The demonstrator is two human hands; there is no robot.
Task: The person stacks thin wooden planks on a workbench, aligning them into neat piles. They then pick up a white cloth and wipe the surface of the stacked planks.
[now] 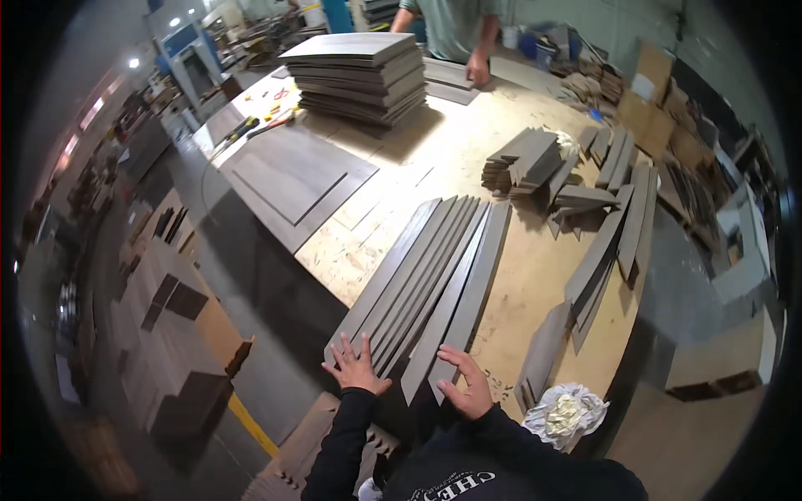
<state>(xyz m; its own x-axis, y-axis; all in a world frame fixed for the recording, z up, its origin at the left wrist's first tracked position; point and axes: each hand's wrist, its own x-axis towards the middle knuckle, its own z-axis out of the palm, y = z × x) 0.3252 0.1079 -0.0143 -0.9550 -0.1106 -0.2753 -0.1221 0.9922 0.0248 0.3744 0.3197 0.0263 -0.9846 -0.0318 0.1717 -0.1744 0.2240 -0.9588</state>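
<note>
Several long grey wood-look strips [409, 267] with mitred ends lie side by side on the plywood-topped table, their near ends jutting past its edge. My left hand [357, 367] is open, fingers spread over the near ends of the left strips. At the right side of the bundle, my right hand [468, 382] is open, fingers and thumb apart around the near end of the outermost strip [476, 292]. Whether that thumb presses on the strip, I cannot tell. A narrow gap splits the two right strips from the others.
A tall stack of grey panels [355, 79] stands at the far end, with a person [455, 33] behind it. Piled short strips [526, 159] and longer strips [601, 246] lie to the right. A framed panel [292, 179], hand tools [242, 128] and a crumpled plastic bag [568, 415] share the table [518, 284].
</note>
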